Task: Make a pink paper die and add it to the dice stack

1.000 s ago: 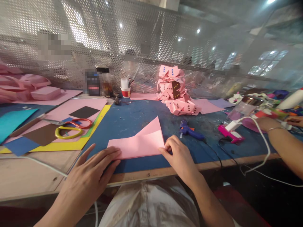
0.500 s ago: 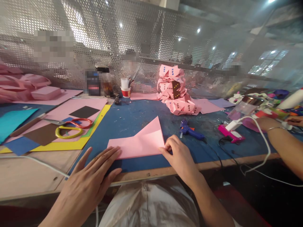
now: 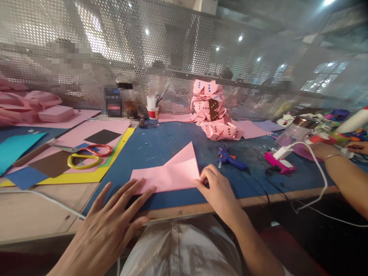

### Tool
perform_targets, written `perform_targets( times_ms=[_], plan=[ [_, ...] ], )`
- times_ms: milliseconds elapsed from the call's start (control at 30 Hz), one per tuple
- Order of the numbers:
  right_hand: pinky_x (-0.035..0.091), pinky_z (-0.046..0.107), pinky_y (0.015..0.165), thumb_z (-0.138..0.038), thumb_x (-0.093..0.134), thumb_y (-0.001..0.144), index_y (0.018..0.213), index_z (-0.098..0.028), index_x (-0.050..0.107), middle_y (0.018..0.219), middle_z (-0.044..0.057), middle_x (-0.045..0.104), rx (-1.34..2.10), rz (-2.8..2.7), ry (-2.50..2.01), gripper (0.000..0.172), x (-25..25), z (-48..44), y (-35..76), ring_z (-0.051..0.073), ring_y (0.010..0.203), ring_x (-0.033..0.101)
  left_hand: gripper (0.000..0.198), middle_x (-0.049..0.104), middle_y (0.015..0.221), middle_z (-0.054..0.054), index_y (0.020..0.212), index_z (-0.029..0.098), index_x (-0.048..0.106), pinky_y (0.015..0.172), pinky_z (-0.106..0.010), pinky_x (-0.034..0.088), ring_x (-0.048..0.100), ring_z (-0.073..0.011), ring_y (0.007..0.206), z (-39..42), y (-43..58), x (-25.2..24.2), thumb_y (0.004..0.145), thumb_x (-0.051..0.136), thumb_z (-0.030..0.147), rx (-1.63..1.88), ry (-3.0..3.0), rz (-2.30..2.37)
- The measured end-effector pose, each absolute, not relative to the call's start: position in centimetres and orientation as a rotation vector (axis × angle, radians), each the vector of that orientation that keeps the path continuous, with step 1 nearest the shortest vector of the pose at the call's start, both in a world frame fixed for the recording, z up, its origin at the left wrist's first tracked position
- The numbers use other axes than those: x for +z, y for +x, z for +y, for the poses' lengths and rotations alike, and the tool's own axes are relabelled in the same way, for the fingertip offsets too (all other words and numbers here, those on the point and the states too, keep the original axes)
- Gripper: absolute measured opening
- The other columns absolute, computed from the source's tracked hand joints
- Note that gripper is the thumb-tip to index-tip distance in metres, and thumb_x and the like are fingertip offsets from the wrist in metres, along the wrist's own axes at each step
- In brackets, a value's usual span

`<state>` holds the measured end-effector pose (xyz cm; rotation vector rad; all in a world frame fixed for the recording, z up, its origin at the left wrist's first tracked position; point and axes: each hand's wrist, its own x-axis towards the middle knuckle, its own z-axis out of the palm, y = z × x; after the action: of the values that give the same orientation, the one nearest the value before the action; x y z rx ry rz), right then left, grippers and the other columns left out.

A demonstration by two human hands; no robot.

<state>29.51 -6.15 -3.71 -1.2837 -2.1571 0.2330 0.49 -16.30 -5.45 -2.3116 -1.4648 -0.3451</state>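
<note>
A folded pink paper point(image 3: 169, 174) lies on the blue mat near the table's front edge, one pointed flap rising at its upper right. My left hand point(image 3: 117, 214) rests flat with fingers spread, its fingertips on the paper's lower left end. The thumb and fingers of my right hand point(image 3: 214, 186) pinch the paper's lower right corner. To the right of that hand lies a blue glue gun point(image 3: 231, 158) with a black cord.
Scissors point(image 3: 84, 158) lie on coloured sheets at left. Folded pink pieces point(image 3: 211, 111) are piled at the back, right of a paper cup point(image 3: 152, 108). A pink power strip point(image 3: 280, 162) with a white cable and another person's arm point(image 3: 346, 174) are at right.
The fingers of my left hand have spread wider, one fingertip reaching further right along the paper's lower edge. My right hand and the paper look unmoved.
</note>
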Motion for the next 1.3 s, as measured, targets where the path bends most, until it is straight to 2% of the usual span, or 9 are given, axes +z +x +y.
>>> perform_targets(
  times_ms=[300, 400, 600, 800, 933, 1100, 1300],
  plan=[
    [0.042, 0.027, 0.069, -0.017, 0.067, 0.090, 0.075, -0.021, 0.048, 0.084, 0.000, 0.053, 0.230, -2.155, -1.289, 0.025, -3.6, -6.2, 29.4, 0.015, 0.077, 0.056, 0.064, 0.046, 0.156, -0.003, 0.155, 0.031, 0.035, 0.124, -0.056, 0.007, 0.034, -0.0306, 0.147, -16.4, 1.2, -5.6, 0.096, 0.048, 0.051, -0.404, -2.289, -1.501],
    [0.043, 0.027, 0.069, -0.018, 0.066, 0.091, 0.075, -0.021, 0.048, 0.084, 0.000, 0.053, 0.233, -2.156, -1.289, 0.025, -3.6, -6.2, 29.4, 0.015, 0.077, 0.056, 0.065, 0.047, 0.156, -0.003, 0.155, 0.028, 0.035, 0.124, -0.056, 0.007, 0.033, -0.0315, 0.147, -16.4, 1.7, -5.5, 0.095, 0.049, 0.051, -0.452, -2.273, -1.487],
    [0.044, 0.027, 0.069, -0.019, 0.066, 0.091, 0.076, -0.022, 0.049, 0.084, 0.000, 0.054, 0.227, -2.145, -1.285, 0.022, -3.6, -6.3, 29.5, 0.016, 0.078, 0.057, 0.076, 0.054, 0.149, -0.014, 0.157, 0.013, 0.028, 0.126, -0.052, 0.006, 0.051, -0.0307, 0.135, -16.2, 2.6, -5.2, 0.095, 0.051, 0.051, -0.441, -2.314, -1.344],
    [0.045, 0.028, 0.070, -0.018, 0.066, 0.090, 0.080, -0.022, 0.049, 0.085, 0.000, 0.054, 0.222, -2.139, -1.302, 0.020, -3.7, -6.3, 29.5, 0.017, 0.079, 0.059, 0.073, 0.052, 0.150, -0.013, 0.154, 0.019, 0.036, 0.124, -0.055, 0.012, 0.047, -0.0338, 0.139, -16.4, 3.1, -5.3, 0.092, 0.054, 0.055, -0.417, -2.301, -1.389],
    [0.048, 0.031, 0.073, -0.016, 0.068, 0.088, 0.092, -0.021, 0.052, 0.093, 0.002, 0.058, 0.227, -2.107, -1.329, 0.017, -3.9, -6.3, 29.5, 0.018, 0.081, 0.060, 0.068, 0.056, 0.147, -0.012, 0.149, 0.021, 0.044, 0.123, -0.059, 0.013, 0.048, -0.0347, 0.137, -16.5, 3.4, -5.3, 0.092, 0.056, 0.055, -0.416, -2.296, -1.429],
    [0.051, 0.032, 0.076, -0.013, 0.063, 0.090, 0.121, -0.023, 0.056, 0.107, 0.006, 0.059, 0.197, -2.105, -1.297, 0.033, -3.8, -6.5, 29.3, 0.019, 0.085, 0.062, 0.069, 0.057, 0.145, -0.014, 0.145, 0.016, 0.048, 0.123, -0.059, 0.012, 0.050, -0.0345, 0.135, -16.3, 3.6, -5.5, 0.092, 0.054, 0.059, -0.455, -2.286, -1.384],
    [0.048, 0.036, 0.087, -0.013, 0.057, 0.094, 0.103, -0.024, 0.068, 0.108, 0.007, 0.059, 0.068, -2.140, -1.225, 0.017, -3.5, -7.1, 29.2, 0.021, 0.097, 0.058, 0.071, 0.059, 0.142, -0.018, 0.145, 0.007, 0.046, 0.125, -0.054, 0.009, 0.058, -0.0308, 0.129, -15.8, 3.9, -5.4, 0.094, 0.053, 0.056, -0.451, -2.324, -1.255]
  ],
)
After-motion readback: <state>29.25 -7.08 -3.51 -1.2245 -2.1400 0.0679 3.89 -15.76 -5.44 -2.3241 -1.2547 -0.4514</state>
